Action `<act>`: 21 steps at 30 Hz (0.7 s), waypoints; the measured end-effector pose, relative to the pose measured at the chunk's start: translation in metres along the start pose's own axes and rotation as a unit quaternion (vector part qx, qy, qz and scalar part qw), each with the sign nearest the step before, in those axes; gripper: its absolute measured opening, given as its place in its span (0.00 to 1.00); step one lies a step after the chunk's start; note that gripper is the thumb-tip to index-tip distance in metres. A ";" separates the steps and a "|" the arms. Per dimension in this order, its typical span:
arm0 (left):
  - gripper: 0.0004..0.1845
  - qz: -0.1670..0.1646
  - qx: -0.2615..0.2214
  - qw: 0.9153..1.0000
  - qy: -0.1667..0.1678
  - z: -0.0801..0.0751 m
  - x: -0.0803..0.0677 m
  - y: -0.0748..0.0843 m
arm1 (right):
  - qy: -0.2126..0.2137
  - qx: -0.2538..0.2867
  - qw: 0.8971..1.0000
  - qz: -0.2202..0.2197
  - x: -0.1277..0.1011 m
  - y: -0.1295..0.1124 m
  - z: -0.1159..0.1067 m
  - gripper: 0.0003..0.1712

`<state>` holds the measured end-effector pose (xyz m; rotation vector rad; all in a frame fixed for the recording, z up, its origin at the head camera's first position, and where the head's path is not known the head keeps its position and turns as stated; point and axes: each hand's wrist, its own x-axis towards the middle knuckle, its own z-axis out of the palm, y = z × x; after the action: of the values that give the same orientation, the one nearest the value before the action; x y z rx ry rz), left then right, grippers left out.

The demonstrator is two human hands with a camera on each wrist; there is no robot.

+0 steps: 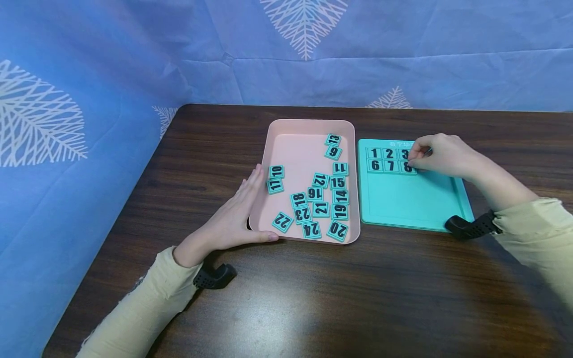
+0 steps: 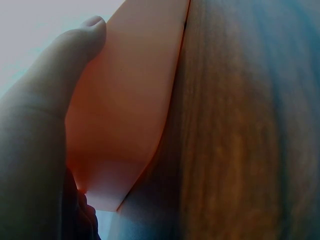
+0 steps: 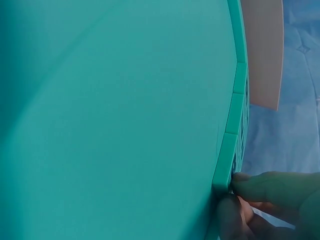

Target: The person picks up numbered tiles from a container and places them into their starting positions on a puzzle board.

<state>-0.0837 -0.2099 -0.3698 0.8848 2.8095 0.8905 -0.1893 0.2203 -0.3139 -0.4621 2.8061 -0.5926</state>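
Note:
A pink tray (image 1: pixel 291 149) holds several loose teal number tiles (image 1: pixel 320 209), 9 to 24. My left hand (image 1: pixel 241 214) lies flat against the tray's left wall with its fingers straight and its thumb along the near rim; in the left wrist view the left hand (image 2: pixel 40 125) presses the pink tray (image 2: pixel 130 100). To the right lies a teal puzzle board (image 1: pixel 407 199) with tiles 1, 2, 3 over 6, 7, 8. My right hand (image 1: pixel 412 160) curls over the top rows, fingertips pinching tile 8 (image 1: pixel 405 168). The right wrist view shows the fingertips (image 3: pixel 260 187) at the end tile (image 3: pixel 225 165). The hand hides the board's top right.
Both trays sit on a dark wooden table (image 1: pixel 313 298). A blue leaf-print cloth (image 1: pixel 89 99) hangs behind and to the left. The table's left edge runs close to my left sleeve (image 1: pixel 139 308). Black wrist mounts (image 1: pixel 470 226) sit by each cuff.

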 end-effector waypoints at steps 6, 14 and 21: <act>0.67 -0.001 0.000 1.000 0.000 0.000 0.000 0.001 | 0.001 0.002 1.000 0.004 0.001 -0.001 0.001 0.05; 0.67 0.004 -0.001 1.000 0.002 0.000 0.000 0.000 | 0.008 0.004 1.000 -0.003 0.003 -0.008 -0.004 0.08; 0.67 0.001 0.000 1.000 0.000 0.000 -0.001 0.000 | 0.033 -0.002 0.999 -0.038 0.009 -0.026 -0.011 0.09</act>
<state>-0.0829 -0.2098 -0.3701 0.8886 2.8089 0.8892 -0.1945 0.1979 -0.2946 -0.5618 2.8642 -0.6282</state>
